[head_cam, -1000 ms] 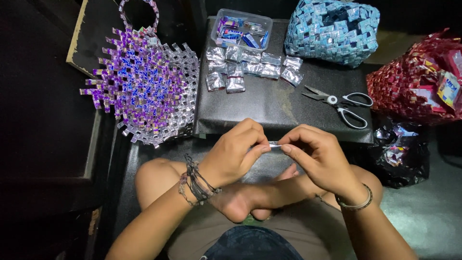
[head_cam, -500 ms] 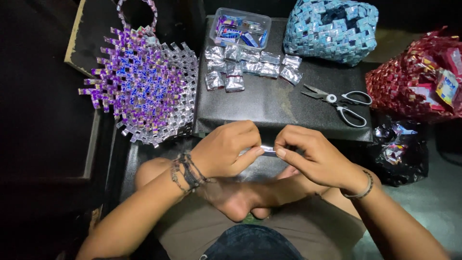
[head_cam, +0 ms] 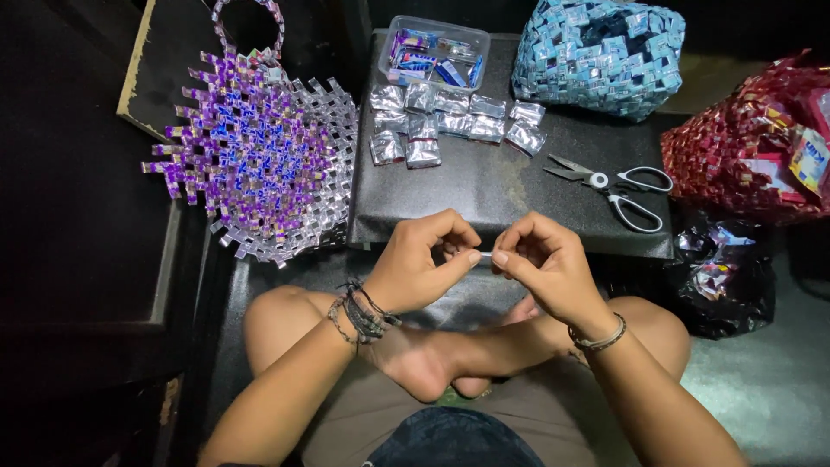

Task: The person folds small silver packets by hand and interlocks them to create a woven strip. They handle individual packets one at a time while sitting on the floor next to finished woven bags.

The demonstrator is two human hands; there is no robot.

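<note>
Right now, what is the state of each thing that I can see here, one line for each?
left hand: pinching one end of the small silver strip
right hand: pinching the other end
scissors: blades slightly open, flat on the black board
clear plastic box: no lid, wrappers inside
folded silver pieces: lying loose in rows
purple woven piece: unfinished, strip ends sticking out
blue woven bag: slumped
</note>
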